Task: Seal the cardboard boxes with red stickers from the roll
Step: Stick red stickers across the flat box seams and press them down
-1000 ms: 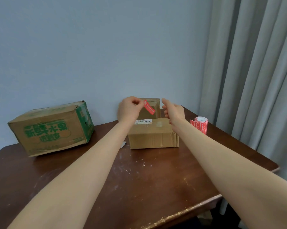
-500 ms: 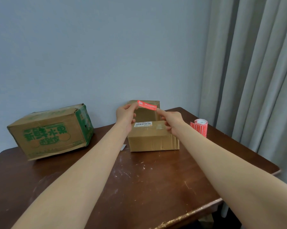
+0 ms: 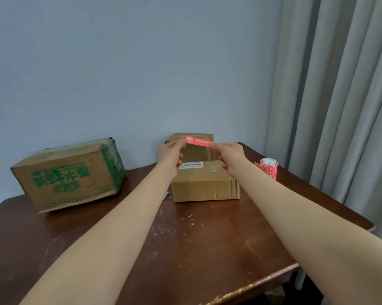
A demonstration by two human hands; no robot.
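Note:
A red sticker (image 3: 199,141) is stretched flat and level in the air between my two hands. My left hand (image 3: 169,154) pinches its left end and my right hand (image 3: 229,154) pinches its right end. Just below and behind them sits a small brown cardboard box (image 3: 204,186) with a white barcode label on top and its rear flap standing up. The roll of red stickers (image 3: 268,167) stands on the table to the right of that box. A larger box with green print (image 3: 69,175) lies at the left.
The brown wooden table (image 3: 185,245) is scratched, with its front edge near the bottom and its right corner near grey curtains (image 3: 339,106). A blue-grey wall stands close behind the boxes.
A second ago the sticker hung from my left hand alone. My right hand took its other end, and both hands now hold it stretched flat above the small box.

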